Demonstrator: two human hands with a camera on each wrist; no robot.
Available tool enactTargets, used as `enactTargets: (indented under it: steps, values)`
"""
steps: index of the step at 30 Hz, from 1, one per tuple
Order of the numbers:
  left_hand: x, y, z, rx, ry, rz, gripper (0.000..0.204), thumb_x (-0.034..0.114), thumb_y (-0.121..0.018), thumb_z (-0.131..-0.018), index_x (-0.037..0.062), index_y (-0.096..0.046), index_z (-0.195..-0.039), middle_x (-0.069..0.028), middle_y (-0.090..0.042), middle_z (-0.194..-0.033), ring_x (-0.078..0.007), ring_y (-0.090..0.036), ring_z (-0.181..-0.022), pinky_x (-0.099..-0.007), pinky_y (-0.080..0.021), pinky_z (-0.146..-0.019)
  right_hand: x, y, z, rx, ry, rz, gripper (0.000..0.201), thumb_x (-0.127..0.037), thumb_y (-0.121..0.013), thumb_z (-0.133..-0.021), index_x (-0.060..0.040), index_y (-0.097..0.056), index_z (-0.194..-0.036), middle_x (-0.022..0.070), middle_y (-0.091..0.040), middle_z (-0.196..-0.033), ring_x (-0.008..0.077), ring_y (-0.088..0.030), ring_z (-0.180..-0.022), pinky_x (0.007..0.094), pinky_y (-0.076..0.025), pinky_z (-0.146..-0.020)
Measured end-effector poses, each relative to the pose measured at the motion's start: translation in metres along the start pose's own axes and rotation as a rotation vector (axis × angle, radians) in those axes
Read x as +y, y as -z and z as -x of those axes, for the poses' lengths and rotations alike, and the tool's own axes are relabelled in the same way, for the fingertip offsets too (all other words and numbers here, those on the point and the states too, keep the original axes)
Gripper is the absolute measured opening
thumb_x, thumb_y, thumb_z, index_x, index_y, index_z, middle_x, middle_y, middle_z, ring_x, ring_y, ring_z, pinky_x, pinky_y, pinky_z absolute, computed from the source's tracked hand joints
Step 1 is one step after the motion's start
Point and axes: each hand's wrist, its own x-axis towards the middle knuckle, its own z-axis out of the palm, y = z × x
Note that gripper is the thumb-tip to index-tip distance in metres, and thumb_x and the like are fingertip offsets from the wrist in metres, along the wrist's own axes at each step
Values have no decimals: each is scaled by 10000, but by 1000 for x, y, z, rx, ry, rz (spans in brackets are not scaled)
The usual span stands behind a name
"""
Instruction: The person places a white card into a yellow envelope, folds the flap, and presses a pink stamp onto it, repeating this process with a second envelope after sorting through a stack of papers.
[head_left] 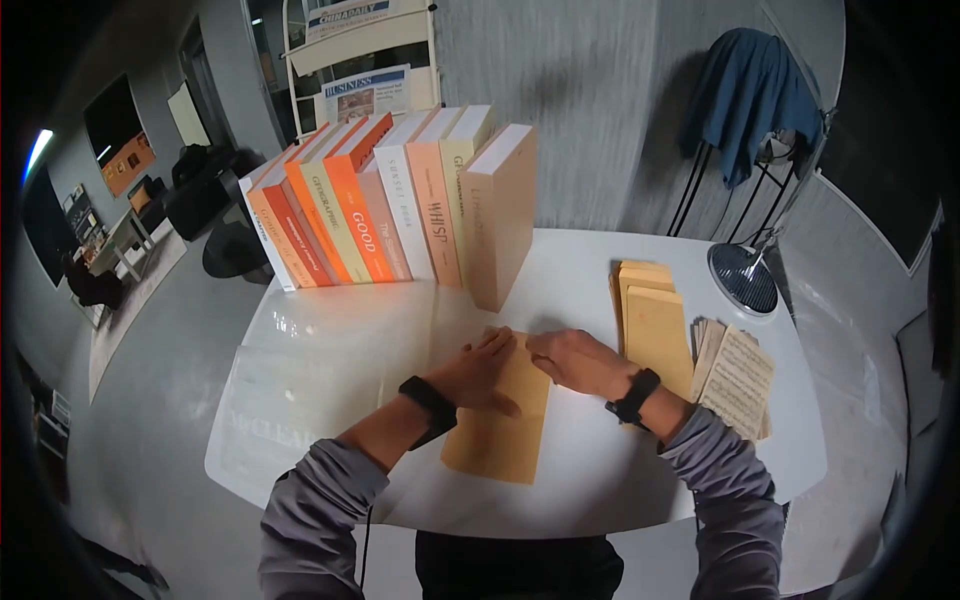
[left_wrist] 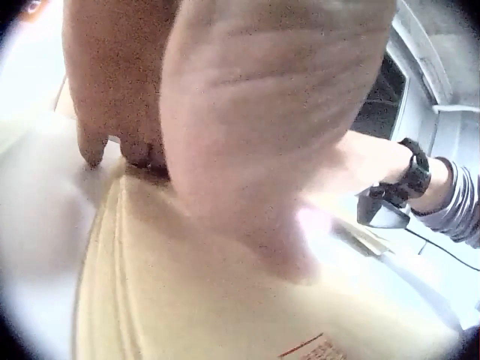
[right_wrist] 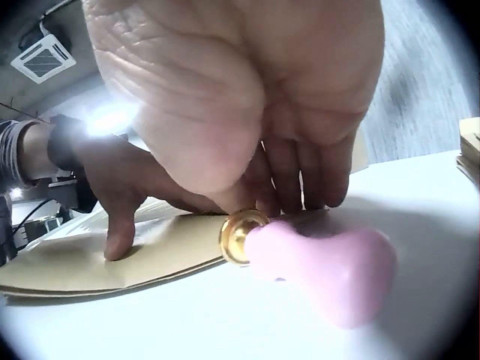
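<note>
On the white table, a tan paper envelope (head_left: 505, 445) lies lengthwise before the person. The left hand (head_left: 480, 368) rests on its upper left part, fingers extended and thumb spread. In the left wrist view, red print (left_wrist: 315, 349) shows near the envelope's lower edge. The right hand (head_left: 585, 362) is at the envelope's upper right edge, fingertips down at the paper. Beneath its palm, in the right wrist view, is a pink handle (right_wrist: 330, 262) with a round gold head (right_wrist: 238, 236), like a seal stamp. The thumb tip is hidden behind the gold head, so I cannot tell what it pinches.
A row of books (head_left: 380, 215) stands at the back left. Clear plastic sheeting (head_left: 310, 380) covers the table's left side. To the right lie more tan envelopes (head_left: 655, 325) and sheets of printed music (head_left: 738, 380). A lamp base (head_left: 743, 280) stands at the back right.
</note>
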Motion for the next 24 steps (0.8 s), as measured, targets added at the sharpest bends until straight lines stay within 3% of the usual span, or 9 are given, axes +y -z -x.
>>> enactTargets:
  steps: [4, 7, 10, 13, 14, 17, 18, 21, 24]
  values:
    - [2, 1, 12, 18, 40, -38, 1150, 606, -814, -624, -69, -333, -1421, -220, -355, -1509, -370, -406, -1371, -561, -393, -1064, 2, -3, -1, -135, -38, 85, 175, -127, -534, -926, 9, -583, -1024, 209, -645, -920, 385, -632, -877, 461, -521, -799]
    - [-1, 3, 7, 10, 28, -71, 1163, 607, -819, -613, -70, -334, -1423, -218, -371, -1505, -355, -407, -1374, -526, -392, -1075, -5, -24, -8, -21, -51, 82, 213, -117, -521, -924, 37, -595, -1052, 237, -644, -1048, 386, -625, -991, 438, -515, -877]
    - [-6, 3, 2, -1, 34, -10, 1176, 598, -831, -594, -75, -342, -1424, -215, -369, -1511, -349, -405, -1376, -489, -386, -1091, -7, -41, -3, 82, 228, 486, 263, -93, -535, -892, 60, -598, -1096, 276, -609, -1179, 396, -587, -1121, 421, -481, -973]
    - [-2, 7, 13, 7, 58, 63, 1097, 514, -847, -623, -78, -363, -1410, -231, -384, -1492, -367, -392, -1378, -438, -389, -1104, 2, -39, 8, -51, 85, 372, 270, -48, -555, -820, 53, -662, -1046, 279, -589, -1247, 370, -567, -1171, 428, -447, -1035]
    - [0, 12, 12, 23, 57, 78, 1057, 474, -853, -641, -79, -373, -1402, -239, -393, -1481, -376, -387, -1378, -418, -392, -1108, 8, -39, 13, -62, 80, 381, 320, -95, -554, -852, 98, -595, -1105, 323, -580, -1213, 405, -569, -1168, 415, -437, -1049]
    - [-5, 13, 13, 44, 17, 143, 1108, 529, -859, -589, -97, -410, -1387, -225, -407, -1488, -352, -374, -1396, -434, -383, -1107, -12, -19, 0, -285, -37, 334, 349, -101, -551, -871, 116, -577, -1143, 315, -578, -1225, 403, -566, -1179, 416, -433, -1057]
    - [-6, 11, 14, 72, 8, 147, 1103, 529, -857, -591, -94, -415, -1386, -225, -412, -1485, -351, -367, -1401, -433, -375, -1114, -9, -36, 1, -1, 46, 348, 355, -97, -548, -890, 121, -562, -1169, 302, -585, -1225, 402, -567, -1177, 417, -444, -1042]
    - [-11, -1, 21, 121, 2, 172, 1068, 507, -846, -613, -78, -409, -1393, -223, -418, -1479, -353, -347, -1413, -426, -357, -1129, -6, -50, 9, 165, 80, 435, 297, -64, -607, -774, 46, -669, -1043, 229, -622, -1157, 335, -591, -1085, 385, -473, -977]
    - [-15, -4, 19, 132, 16, 171, 1069, 504, -829, -631, -58, -374, -1418, -214, -392, -1495, -350, -320, -1429, -431, -337, -1140, -8, -36, 6, -43, -44, 361, 261, -67, -603, -800, 41, -671, -1027, 221, -622, -1159, 335, -592, -1091, 394, -527, -903]
